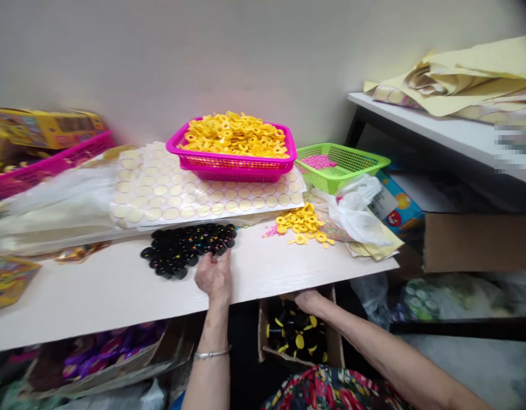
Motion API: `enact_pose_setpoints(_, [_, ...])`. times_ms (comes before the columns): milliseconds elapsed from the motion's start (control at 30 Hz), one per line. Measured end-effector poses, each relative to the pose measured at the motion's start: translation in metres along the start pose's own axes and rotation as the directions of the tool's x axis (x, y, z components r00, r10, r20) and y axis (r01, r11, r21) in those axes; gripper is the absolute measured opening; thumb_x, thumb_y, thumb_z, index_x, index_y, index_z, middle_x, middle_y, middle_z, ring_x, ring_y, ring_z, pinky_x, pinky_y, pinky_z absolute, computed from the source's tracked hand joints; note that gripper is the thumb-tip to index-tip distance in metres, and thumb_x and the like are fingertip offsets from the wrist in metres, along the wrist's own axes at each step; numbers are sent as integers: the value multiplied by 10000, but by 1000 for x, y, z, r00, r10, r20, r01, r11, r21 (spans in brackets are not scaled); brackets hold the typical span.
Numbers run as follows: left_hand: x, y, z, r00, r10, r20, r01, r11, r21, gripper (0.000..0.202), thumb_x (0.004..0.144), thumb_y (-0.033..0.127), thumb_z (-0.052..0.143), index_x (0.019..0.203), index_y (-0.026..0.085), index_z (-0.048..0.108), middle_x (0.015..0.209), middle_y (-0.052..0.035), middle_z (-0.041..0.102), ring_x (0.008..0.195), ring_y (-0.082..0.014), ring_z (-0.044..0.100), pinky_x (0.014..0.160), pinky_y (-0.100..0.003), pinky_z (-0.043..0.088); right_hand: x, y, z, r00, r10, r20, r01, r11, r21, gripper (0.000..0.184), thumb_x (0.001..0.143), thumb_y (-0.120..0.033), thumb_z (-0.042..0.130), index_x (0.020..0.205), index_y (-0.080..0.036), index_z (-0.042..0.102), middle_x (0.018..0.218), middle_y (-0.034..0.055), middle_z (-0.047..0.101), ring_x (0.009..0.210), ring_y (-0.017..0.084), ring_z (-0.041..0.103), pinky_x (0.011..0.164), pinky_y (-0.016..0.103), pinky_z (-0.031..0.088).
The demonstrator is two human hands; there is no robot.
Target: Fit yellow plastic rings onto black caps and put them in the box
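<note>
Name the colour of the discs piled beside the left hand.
Black with small multicoloured specks; the discs show best in the head view.

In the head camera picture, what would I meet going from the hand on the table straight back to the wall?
Left hand → pile of black discs → sheets of round stickers → pink basket heaped with yellow rings → pale wall.

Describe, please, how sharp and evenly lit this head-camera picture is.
Head view: soft, even light with no hard shadows on the white table; the black discs and left hand are sharp in the centre; the yellow box at far left is blurred; a patch on the shelf is pixelated; the right hand sits in shade below the table.
</note>
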State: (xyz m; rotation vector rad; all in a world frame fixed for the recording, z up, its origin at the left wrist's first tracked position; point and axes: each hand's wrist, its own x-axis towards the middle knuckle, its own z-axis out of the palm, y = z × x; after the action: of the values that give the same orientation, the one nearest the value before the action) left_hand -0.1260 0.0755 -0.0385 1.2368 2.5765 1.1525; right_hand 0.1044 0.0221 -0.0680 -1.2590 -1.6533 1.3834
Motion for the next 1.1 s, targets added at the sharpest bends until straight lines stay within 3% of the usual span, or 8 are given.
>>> enact_pose_setpoints(100, [5,3,4,1000,-21,23,21,1000,18,372,623,563,557,629,192,587,556,10,509,573,-161,465,547,-264,305,-14,-9,-12,951,246,188,-223,965,-136,126,559,-205,680,650,-180,596,510,-12,552,582,179,577,521,256,437])
enact_pose_setpoints(200, [8,4,7,998,-38,41,39,999,-24,368,618,559,556,647,196,613,535,13,523,558,-157,471,534,-260,295,-22,-27,-31,752,414,513,-395,906,-152,143,634,-266,636,700,-152,579,452,-45,490,444,118,517,443,205,381])
enact_pose_setpoints(233, [8,4,8,998,-39,42,40,998,-39,363,620,554,555,657,199,621,528,17,523,548,-153,471,532,-260,296,-20,-33,-38,746,376,550,-388,916,-101,159,673,-289,608,744,-150,581,472,-47,492,433,101,503,441,194,373])
enact_pose_setpoints(400, [10,9,7,995,-82,63,86,994,-64,353,603,546,572,690,209,633,491,37,509,523,-150,473,539,-261,315,30,-55,-61,988,-67,137,98,967,-233,107,751,-232,544,740,-149,610,662,-10,544,625,101,507,599,213,390])
enact_pose_setpoints(500, [10,10,6,995,-82,53,87,991,-99,338,615,525,574,730,213,630,512,41,524,542,-148,492,555,-256,330,73,-57,-54,973,-227,48,218,821,-528,124,764,-155,509,796,-161,629,805,27,564,777,137,520,710,245,382])
enact_pose_setpoints(733, [10,6,7,997,-65,39,68,995,-72,305,637,491,555,739,215,637,466,48,460,514,-142,462,550,-256,331,128,-58,-13,983,-144,116,174,508,-844,239,864,-234,360,883,-201,596,958,62,537,784,170,517,622,261,358])
enact_pose_setpoints(933, [-12,6,2,996,-18,82,34,979,-203,281,672,458,552,778,212,638,463,73,387,481,-96,410,553,-220,357,127,-62,0,985,-98,143,171,412,-895,286,777,-75,339,928,-174,560,1048,94,529,722,176,509,588,281,344])
enact_pose_setpoints(1100, [-54,12,11,921,299,248,-212,921,-326,196,666,370,593,746,196,639,583,43,482,554,-96,460,571,-205,391,88,-54,-7,983,-119,138,176,412,-894,225,802,-118,360,908,-177,549,966,79,544,720,167,503,564,260,316])
